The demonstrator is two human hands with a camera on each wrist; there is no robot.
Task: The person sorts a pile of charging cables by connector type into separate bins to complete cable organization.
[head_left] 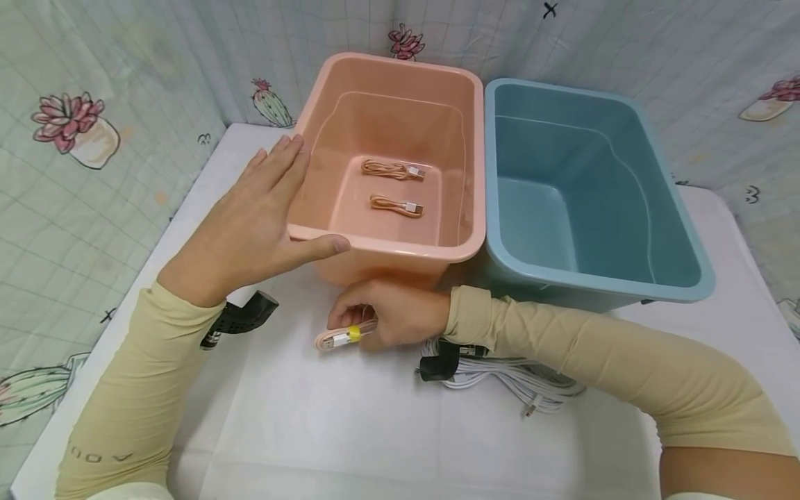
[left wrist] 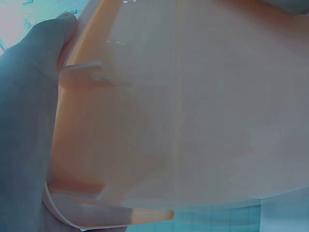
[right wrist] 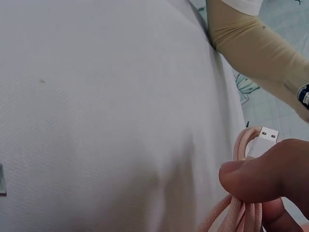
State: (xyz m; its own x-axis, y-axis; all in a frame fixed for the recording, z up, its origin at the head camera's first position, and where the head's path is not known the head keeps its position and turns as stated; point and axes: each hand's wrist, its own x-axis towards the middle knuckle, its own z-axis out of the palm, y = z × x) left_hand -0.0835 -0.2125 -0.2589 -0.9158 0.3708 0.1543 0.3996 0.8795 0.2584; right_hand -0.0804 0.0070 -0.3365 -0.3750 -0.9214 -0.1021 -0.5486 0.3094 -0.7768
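My right hand [head_left: 400, 316] pinches a coiled pink USB cable [head_left: 337, 338] with a yellow tie, just in front of the pink bin. In the right wrist view its white USB plug [right wrist: 263, 142] sticks up beyond the thumb. My left hand [head_left: 250, 215] rests on the near left corner of the pink bin [head_left: 387, 246], thumb along the front rim and fingers straight along the side. Inside that bin, two coiled cables lie on the floor: one farther back [head_left: 387, 169], one nearer [head_left: 396, 205]. The left wrist view mostly shows the bin's outer wall [left wrist: 193, 121].
A blue bin [head_left: 600, 278] stands against the pink bin's right side. Bundled white cables [head_left: 531, 382] lie on the white table [head_left: 312, 430] under my right forearm. A patterned cloth [head_left: 156, 62] hangs behind and beside the table.
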